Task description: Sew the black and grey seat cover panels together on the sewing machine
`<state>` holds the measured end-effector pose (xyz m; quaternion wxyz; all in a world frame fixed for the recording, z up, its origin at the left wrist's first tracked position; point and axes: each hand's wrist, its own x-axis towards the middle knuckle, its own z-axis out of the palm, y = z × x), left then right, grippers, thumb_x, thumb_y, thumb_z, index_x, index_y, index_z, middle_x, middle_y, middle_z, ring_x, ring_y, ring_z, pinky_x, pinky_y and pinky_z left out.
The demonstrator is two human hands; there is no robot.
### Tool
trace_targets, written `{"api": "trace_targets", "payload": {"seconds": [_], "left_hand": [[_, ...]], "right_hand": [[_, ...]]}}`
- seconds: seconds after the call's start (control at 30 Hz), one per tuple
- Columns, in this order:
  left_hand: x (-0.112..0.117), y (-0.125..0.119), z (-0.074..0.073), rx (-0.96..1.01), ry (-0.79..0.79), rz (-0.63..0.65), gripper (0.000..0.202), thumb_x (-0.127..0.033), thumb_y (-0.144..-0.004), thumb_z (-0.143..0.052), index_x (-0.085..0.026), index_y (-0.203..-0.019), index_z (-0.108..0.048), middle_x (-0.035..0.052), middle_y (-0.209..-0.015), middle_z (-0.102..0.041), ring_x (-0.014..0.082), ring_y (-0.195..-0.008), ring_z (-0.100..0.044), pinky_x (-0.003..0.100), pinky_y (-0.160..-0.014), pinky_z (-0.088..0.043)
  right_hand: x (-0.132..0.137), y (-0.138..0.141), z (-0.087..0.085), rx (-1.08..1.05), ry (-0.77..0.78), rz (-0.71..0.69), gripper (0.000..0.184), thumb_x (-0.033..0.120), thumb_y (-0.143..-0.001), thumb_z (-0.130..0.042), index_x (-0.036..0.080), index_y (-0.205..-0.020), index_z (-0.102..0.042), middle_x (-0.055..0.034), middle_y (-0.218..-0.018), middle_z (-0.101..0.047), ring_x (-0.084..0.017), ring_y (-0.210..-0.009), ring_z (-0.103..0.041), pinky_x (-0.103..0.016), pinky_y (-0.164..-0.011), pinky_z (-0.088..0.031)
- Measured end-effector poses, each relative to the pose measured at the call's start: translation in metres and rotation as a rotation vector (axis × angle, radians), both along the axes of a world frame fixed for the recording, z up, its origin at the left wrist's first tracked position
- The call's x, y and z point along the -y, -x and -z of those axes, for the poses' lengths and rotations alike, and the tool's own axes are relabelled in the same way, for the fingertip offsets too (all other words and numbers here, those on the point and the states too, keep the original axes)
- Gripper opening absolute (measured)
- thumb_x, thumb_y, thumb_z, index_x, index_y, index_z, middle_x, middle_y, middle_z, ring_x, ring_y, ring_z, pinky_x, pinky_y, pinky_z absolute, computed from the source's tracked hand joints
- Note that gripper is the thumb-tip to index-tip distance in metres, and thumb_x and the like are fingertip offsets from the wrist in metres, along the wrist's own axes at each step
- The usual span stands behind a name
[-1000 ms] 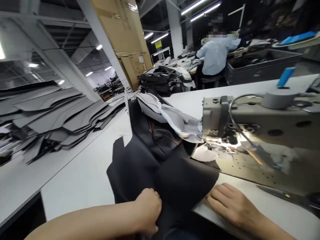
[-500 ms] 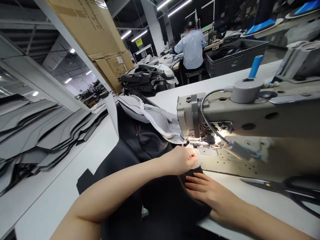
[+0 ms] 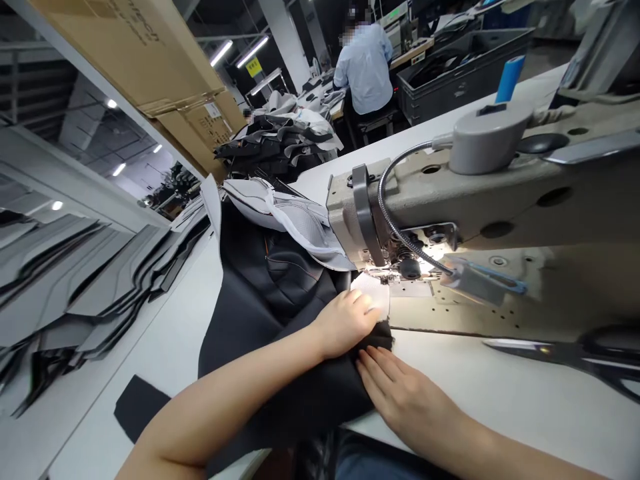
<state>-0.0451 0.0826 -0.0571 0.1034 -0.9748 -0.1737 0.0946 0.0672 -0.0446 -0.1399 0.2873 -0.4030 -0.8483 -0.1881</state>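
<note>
A large piece of black fabric point(image 3: 265, 313) lies across the white table point(image 3: 480, 387) in front of a grey sewing machine point(image 3: 480, 200). My left hand point(image 3: 345, 320) rests on its upper edge by a white mesh patch point(image 3: 373, 293) near the needle, fingers curled down onto the cloth. My right hand point(image 3: 400, 393) lies flat, fingers stretched, pressing the fabric's near edge to the table. A grey and white padded cover piece point(image 3: 285, 217) drapes behind the machine head.
Long scissors point(image 3: 575, 353) lie on the table at the right. Stacks of grey cut panels point(image 3: 85, 287) fill the left bench. Cardboard boxes point(image 3: 150, 60) lean at the back. A person in a light blue shirt point(image 3: 365, 67) sits farther off beside a dark bin point(image 3: 465, 67).
My left hand went from the fabric's near edge up to the needle area and now sits on the cloth by the white patch. My right hand slid left onto the fabric edge.
</note>
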Motion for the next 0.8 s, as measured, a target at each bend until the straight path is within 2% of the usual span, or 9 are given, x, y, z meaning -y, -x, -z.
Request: {"api": "trace_targets", "payload": {"seconds": [0.33,0.6,0.8], "left_hand": [[0.0,-0.009,-0.001,-0.079,0.068,-0.104,0.024,-0.016,-0.092,-0.037,-0.016,-0.096,-0.061,0.0071,-0.085,-0.053,0.0221,-0.089,-0.052,0.031,-0.072,-0.045],[-0.015,-0.032,0.001,-0.028,0.055,-0.159,0.018,-0.019,-0.09,-0.047,-0.015,-0.097,-0.063,0.0102,-0.104,-0.059,0.025,-0.105,-0.052,0.035,-0.086,-0.047],[-0.026,-0.043,0.006,0.013,-0.024,-0.22,0.021,-0.016,-0.091,-0.043,-0.014,-0.098,-0.063,0.0068,-0.1,-0.064,0.0242,-0.095,-0.058,0.037,-0.081,-0.048]], "right_hand": [[0.001,-0.004,0.002,-0.07,0.03,0.007,0.04,0.007,-0.079,-0.033,0.0,-0.104,-0.063,-0.0192,-0.111,-0.061,-0.03,-0.104,-0.056,-0.041,-0.09,-0.045],[-0.024,-0.039,0.0,0.009,0.046,-0.001,0.039,0.006,-0.078,-0.038,0.004,-0.107,-0.064,-0.0153,-0.114,-0.061,-0.028,-0.107,-0.054,-0.04,-0.09,-0.047],[-0.035,-0.051,-0.002,-0.003,0.082,0.031,0.043,0.009,-0.078,-0.041,0.003,-0.115,-0.061,-0.0157,-0.122,-0.057,-0.031,-0.115,-0.048,-0.042,-0.095,-0.045]]}}
